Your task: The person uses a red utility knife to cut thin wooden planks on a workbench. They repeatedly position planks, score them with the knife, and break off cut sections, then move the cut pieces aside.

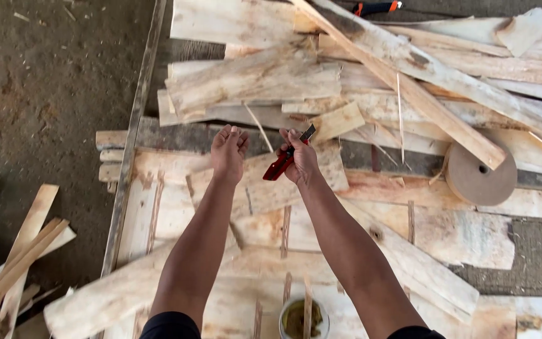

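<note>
Right hand (301,160) gripping red-handled utility knife (285,160), blade pointing far-right, above pale rough wood veneer sheets (252,78). Left hand (229,150) hovering just left, fingers curled, holding nothing. Brown round tape roll (481,169) lying far right; glue pot (303,319) sitting near.

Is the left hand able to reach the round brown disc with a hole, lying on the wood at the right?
Probably not easily: the round brown disc lies far right, beyond the right hand holding the red utility knife; the left hand must cross over.
</note>
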